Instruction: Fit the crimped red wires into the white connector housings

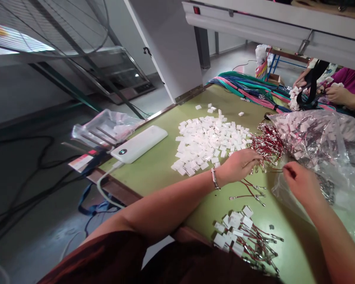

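My left hand [239, 165], with a bracelet on its wrist, is at the near edge of a heap of short red wires [268, 144] with metal terminals. Its fingers are bent together; what they hold, if anything, is hidden. To the right, my right hand [304, 183] pinches the end of a thin red wire [274, 170] stretching toward the left hand. Loose white connector housings [210, 140] are spread left of the heap. Below my left hand lie a few separate red wires [248, 193]. Closer to me is a pile of red wires fitted with white housings [233, 228].
A white power bank [140, 144] with a cable lies on the green table [154, 177] at left. Clear plastic bags [322, 134] of white parts crowd the right. Behind them run bundled coloured cables [242, 88]. Another person's hands [339, 94] work at far right.
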`<action>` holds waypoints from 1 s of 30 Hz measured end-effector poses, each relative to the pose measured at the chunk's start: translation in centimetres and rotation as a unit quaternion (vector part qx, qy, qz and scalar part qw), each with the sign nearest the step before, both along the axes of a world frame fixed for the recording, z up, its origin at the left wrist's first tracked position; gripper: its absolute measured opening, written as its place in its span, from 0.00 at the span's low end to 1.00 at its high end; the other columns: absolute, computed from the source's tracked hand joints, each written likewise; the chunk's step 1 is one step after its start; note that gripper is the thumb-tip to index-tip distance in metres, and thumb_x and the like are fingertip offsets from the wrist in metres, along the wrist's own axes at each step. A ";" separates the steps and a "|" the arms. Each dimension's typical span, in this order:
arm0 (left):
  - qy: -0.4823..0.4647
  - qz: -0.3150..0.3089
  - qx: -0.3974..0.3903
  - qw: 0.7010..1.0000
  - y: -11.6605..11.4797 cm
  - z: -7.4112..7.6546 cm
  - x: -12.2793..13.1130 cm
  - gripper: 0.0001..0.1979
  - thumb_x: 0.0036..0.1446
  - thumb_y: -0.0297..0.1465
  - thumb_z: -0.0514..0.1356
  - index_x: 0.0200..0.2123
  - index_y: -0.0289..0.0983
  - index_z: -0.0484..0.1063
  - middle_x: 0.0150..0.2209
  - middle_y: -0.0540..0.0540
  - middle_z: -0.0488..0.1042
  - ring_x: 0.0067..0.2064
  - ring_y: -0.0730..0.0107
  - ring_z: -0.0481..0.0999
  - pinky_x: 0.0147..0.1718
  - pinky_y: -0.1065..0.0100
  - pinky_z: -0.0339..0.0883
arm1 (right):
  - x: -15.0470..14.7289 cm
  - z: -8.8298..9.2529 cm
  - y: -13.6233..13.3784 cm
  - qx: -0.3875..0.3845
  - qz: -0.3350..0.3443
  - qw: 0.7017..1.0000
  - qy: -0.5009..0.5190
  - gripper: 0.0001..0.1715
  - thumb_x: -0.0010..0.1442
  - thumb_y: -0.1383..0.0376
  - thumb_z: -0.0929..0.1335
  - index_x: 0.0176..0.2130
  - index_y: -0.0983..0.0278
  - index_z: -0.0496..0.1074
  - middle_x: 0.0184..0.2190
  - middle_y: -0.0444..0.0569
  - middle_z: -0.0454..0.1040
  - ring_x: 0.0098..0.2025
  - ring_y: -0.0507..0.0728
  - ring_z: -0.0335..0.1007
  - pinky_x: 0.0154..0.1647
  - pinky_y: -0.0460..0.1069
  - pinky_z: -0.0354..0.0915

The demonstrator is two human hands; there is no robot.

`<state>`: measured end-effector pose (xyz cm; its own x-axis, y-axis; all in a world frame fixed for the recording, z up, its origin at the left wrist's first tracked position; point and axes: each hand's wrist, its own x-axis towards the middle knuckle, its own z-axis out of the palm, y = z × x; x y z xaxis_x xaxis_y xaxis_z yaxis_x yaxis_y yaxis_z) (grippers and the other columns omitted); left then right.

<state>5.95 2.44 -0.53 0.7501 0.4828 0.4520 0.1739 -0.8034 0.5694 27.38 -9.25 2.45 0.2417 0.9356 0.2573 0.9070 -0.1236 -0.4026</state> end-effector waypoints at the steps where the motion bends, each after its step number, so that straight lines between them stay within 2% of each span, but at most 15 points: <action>1: -0.011 -0.004 0.006 1.000 -0.1 0.0 0.0 0.13 0.66 0.26 0.50 0.45 0.36 0.74 0.42 0.44 0.78 0.44 0.70 0.75 0.47 0.61 0.71 | -0.1 0.0 0.1 -0.018 0.004 1.000 -0.010 0.12 0.57 0.60 0.63 0.31 0.62 0.73 0.23 0.48 0.76 0.22 0.55 0.66 0.26 0.49 0.57; 4: -0.023 -0.018 0.022 0.999 -0.4 -0.2 0.0 0.13 0.65 0.26 0.51 0.44 0.35 0.74 0.42 0.43 0.78 0.45 0.69 0.75 0.46 0.61 0.71 | 0.1 0.0 0.0 0.027 -0.061 0.998 -0.013 0.14 0.59 0.58 0.62 0.32 0.62 0.73 0.24 0.48 0.75 0.23 0.55 0.66 0.27 0.49 0.58; 6: -0.033 -0.002 0.005 0.999 -0.4 -0.4 0.0 0.13 0.65 0.26 0.51 0.44 0.35 0.74 0.41 0.44 0.78 0.44 0.69 0.75 0.46 0.62 0.72 | 0.3 0.2 -0.2 0.068 -0.091 0.994 -0.002 0.15 0.60 0.55 0.63 0.33 0.63 0.73 0.24 0.48 0.75 0.24 0.55 0.66 0.28 0.49 0.59; 9: -0.080 0.045 -0.025 0.995 -0.5 -0.1 -0.1 0.12 0.65 0.28 0.51 0.46 0.36 0.73 0.42 0.44 0.78 0.44 0.69 0.75 0.47 0.61 0.72 | 0.1 0.6 -0.7 0.097 -0.061 0.993 -0.006 0.15 0.61 0.55 0.63 0.34 0.63 0.72 0.23 0.47 0.73 0.23 0.54 0.65 0.28 0.48 0.59; 11: -0.099 0.048 -0.008 0.994 -0.8 0.5 -0.3 0.13 0.65 0.28 0.51 0.51 0.37 0.69 0.46 0.43 0.76 0.48 0.67 0.74 0.50 0.58 0.70 | -0.6 0.8 -1.0 0.137 -0.042 0.989 -0.034 0.14 0.62 0.57 0.63 0.35 0.63 0.72 0.25 0.48 0.75 0.25 0.54 0.67 0.31 0.49 0.60; 13: -0.074 0.000 0.033 0.997 -1.4 1.2 -0.4 0.19 0.65 0.27 0.51 0.58 0.38 0.62 0.54 0.39 0.72 0.56 0.62 0.70 0.55 0.54 0.67 | -1.9 0.8 -1.4 0.165 -0.023 0.985 -0.049 0.13 0.63 0.59 0.63 0.37 0.63 0.73 0.27 0.50 0.76 0.27 0.55 0.68 0.33 0.49 0.62; 15: -0.023 -0.069 0.069 0.995 -2.2 1.6 -0.4 0.25 0.64 0.27 0.52 0.64 0.37 0.54 0.59 0.36 0.66 0.60 0.58 0.65 0.57 0.52 0.64 | -3.6 0.7 -1.8 0.157 0.010 0.987 -0.020 0.12 0.63 0.60 0.63 0.37 0.63 0.73 0.27 0.49 0.76 0.27 0.54 0.68 0.32 0.48 0.62; 17: 0.035 -0.111 0.071 0.991 -3.0 1.6 -0.3 0.27 0.63 0.26 0.52 0.65 0.34 0.52 0.55 0.34 0.69 0.56 0.57 0.69 0.53 0.53 0.67 | -5.5 0.4 -2.1 0.130 0.042 0.990 0.043 0.12 0.63 0.62 0.62 0.35 0.62 0.73 0.26 0.47 0.76 0.25 0.53 0.68 0.30 0.47 0.62; 18: 0.059 -0.114 0.051 0.990 -3.3 1.5 -0.3 0.26 0.63 0.26 0.50 0.64 0.33 0.53 0.49 0.35 0.73 0.50 0.59 0.72 0.48 0.56 0.70 | -6.3 0.2 -2.1 0.118 0.058 0.988 0.078 0.12 0.63 0.63 0.61 0.35 0.62 0.73 0.25 0.46 0.75 0.24 0.52 0.67 0.29 0.47 0.62; 21: 0.099 -0.090 -0.042 0.990 -3.5 1.0 -0.3 0.17 0.66 0.27 0.46 0.54 0.33 0.67 0.36 0.43 0.76 0.34 0.70 0.74 0.35 0.67 0.70 | -6.9 -0.2 -1.8 0.083 0.083 0.982 0.150 0.14 0.64 0.61 0.61 0.35 0.61 0.74 0.27 0.45 0.76 0.27 0.52 0.69 0.30 0.47 0.64; 23: 0.086 -0.065 -0.083 0.991 -3.2 0.8 -0.3 0.16 0.66 0.30 0.46 0.42 0.34 0.73 0.30 0.46 0.75 0.29 0.74 0.71 0.30 0.70 0.67 | -5.3 0.0 -1.5 0.057 0.077 0.985 0.146 0.16 0.65 0.59 0.61 0.39 0.62 0.75 0.29 0.46 0.77 0.29 0.53 0.70 0.32 0.47 0.64; 25: 0.058 -0.031 -0.116 0.991 -2.8 0.9 -0.3 0.16 0.65 0.31 0.47 0.35 0.35 0.74 0.27 0.48 0.73 0.27 0.76 0.69 0.28 0.72 0.64 | -2.4 0.4 -1.3 0.022 0.033 0.995 0.091 0.17 0.65 0.59 0.61 0.45 0.62 0.75 0.30 0.47 0.77 0.28 0.53 0.70 0.32 0.48 0.63; 27: 0.033 -0.009 -0.165 0.986 -2.5 1.1 -0.2 0.13 0.62 0.32 0.50 0.35 0.35 0.74 0.28 0.49 0.74 0.28 0.77 0.69 0.28 0.73 0.64 | 1.1 0.6 -1.4 -0.041 -0.002 0.999 -0.020 0.14 0.63 0.62 0.62 0.39 0.60 0.77 0.32 0.47 0.76 0.29 0.54 0.69 0.32 0.48 0.61; 30: 0.014 0.010 -0.236 0.972 -2.1 1.2 -0.1 0.13 0.61 0.34 0.52 0.37 0.34 0.73 0.31 0.49 0.75 0.28 0.78 0.68 0.27 0.75 0.64 | 5.4 0.0 -1.6 -0.155 0.043 0.979 -0.122 0.09 0.57 0.68 0.66 0.33 0.59 0.77 0.34 0.47 0.73 0.31 0.54 0.68 0.31 0.47 0.58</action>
